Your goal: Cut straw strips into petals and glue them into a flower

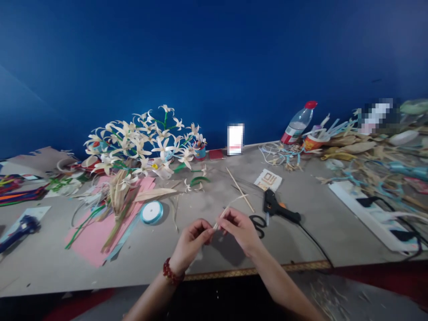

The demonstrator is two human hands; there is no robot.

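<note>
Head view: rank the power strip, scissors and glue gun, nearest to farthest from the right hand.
1. Scissors, just right of the right hand.
2. Glue gun, beyond the scissors, farther right.
3. Power strip, farthest right.

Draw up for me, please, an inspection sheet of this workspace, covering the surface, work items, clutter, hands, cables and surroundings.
Surface: grey tabletop, littered with small scraps.
Work items: thin pale strip held between the hands; black glue gun lying to the right.
Clutter: white artificial flowers, pink paper and ribbon spool at left; red-capped plastic bottle at back right.
Hands: left hand and right hand both pinch the strip.
Cables: black cord runs from the glue gun towards the front edge; dark plugs sit in the white power strip.
Surroundings: blue wall behind the table.
</note>
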